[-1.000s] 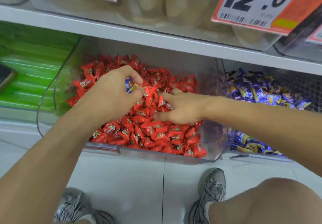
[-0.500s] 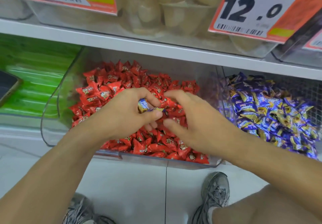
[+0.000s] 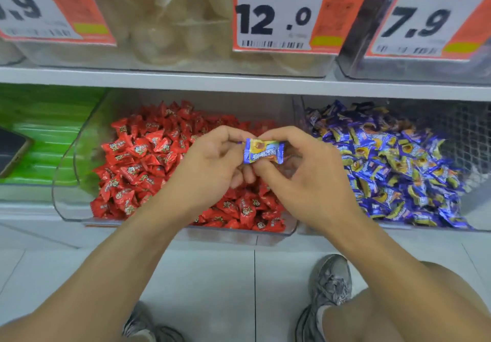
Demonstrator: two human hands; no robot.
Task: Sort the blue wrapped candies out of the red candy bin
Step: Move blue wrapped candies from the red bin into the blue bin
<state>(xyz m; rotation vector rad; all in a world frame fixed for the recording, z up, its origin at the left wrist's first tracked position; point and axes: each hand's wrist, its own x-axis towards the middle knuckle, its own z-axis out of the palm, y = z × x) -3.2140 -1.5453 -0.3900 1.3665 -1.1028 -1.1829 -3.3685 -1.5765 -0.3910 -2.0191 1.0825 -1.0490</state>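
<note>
A clear bin (image 3: 66,198) on the lower shelf is heaped with red wrapped candies (image 3: 143,160). Above its right half, one blue wrapped candy (image 3: 263,151) is held flat between both hands. My left hand (image 3: 212,166) pinches the candy's left end and my right hand (image 3: 305,174) pinches its right end. To the right stands a second clear bin (image 3: 475,216) filled with blue wrapped candies (image 3: 393,171). The hands hide part of the red heap.
A green bin (image 3: 45,134) with a dark phone-like object (image 3: 12,152) sits at the left. The upper shelf (image 3: 239,82) carries clear bins with orange price tags (image 3: 281,14). Tiled floor, two grey shoes (image 3: 330,285) and a bare knee lie below.
Both hands have lifted out of the red heap. The blue candy, first pinched by my left hand alone, is now held by both hands and raised into plain view.
</note>
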